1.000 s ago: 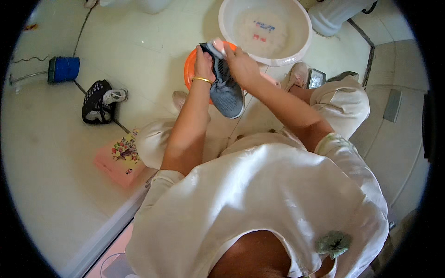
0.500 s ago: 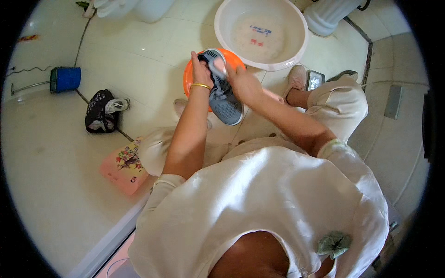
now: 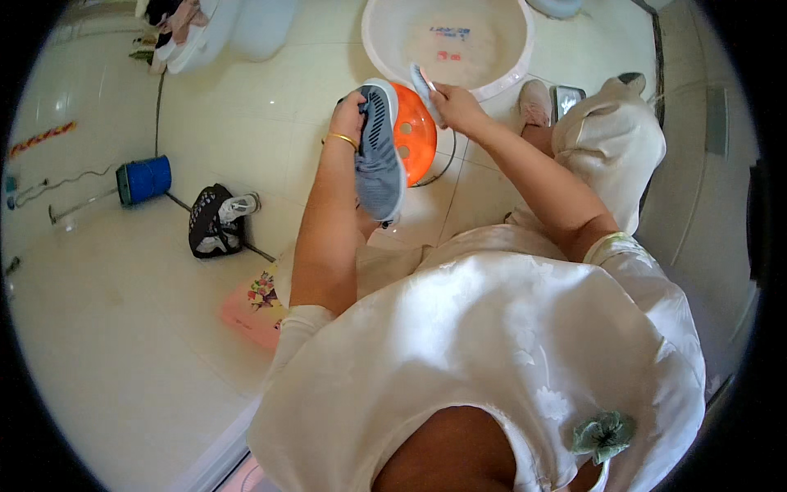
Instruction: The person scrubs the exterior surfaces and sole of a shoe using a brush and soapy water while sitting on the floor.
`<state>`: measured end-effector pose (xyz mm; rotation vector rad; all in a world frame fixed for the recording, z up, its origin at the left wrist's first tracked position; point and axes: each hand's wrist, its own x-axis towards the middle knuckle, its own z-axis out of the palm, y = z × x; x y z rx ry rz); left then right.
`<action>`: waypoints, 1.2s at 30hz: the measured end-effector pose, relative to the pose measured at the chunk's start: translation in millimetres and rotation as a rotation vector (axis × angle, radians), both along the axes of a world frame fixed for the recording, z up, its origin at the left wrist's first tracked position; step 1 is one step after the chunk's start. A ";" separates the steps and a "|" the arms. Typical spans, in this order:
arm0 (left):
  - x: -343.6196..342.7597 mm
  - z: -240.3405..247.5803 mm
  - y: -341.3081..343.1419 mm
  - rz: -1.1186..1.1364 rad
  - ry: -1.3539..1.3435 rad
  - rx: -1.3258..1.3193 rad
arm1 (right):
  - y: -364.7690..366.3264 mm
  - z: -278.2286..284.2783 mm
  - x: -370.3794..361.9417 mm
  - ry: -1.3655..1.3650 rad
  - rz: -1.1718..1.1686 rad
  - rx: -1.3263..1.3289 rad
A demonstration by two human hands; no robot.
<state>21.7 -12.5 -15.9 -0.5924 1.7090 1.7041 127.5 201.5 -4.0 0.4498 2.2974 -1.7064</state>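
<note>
My left hand [image 3: 348,117] is closed round the heel end of a grey sneaker [image 3: 379,168] with a white sole and dark stripes. The shoe is tilted on its side, toe toward me. To its right, my right hand [image 3: 456,108] grips a pale scrub brush [image 3: 425,92], held apart from the shoe. Beneath both is a round orange plastic thing [image 3: 420,131] with round holes and a thin curved handle beside it; the shoe partly hides it.
A large whitish basin [image 3: 508,75] stands beyond my hands. On the left lie a black mesh bag with a white shoe [image 3: 236,207], a blue container [image 3: 146,179] and a pink box [image 3: 246,312]. White tubs [image 3: 215,37] stand at the far left. Another shoe [image 3: 535,102] is at right.
The brush has come off the shoe and moved right with my right hand. My left hand has turned the sneaker more onto its side. The whole view has shifted somewhat.
</note>
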 end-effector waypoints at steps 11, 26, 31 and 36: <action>65.3 30.3 53.0 -0.307 0.470 -0.436 | -49.9 -2.2 96.2 0.036 0.032 0.132; 84.0 14.4 42.5 -0.151 0.470 -0.416 | -25.4 5.5 50.7 0.180 0.219 0.561; 76.1 13.1 49.8 -0.252 0.479 -0.402 | -16.9 21.2 -9.1 0.166 0.341 0.714; 80.2 8.7 33.4 -0.038 0.557 -0.339 | -48.1 32.3 52.9 0.331 0.271 0.680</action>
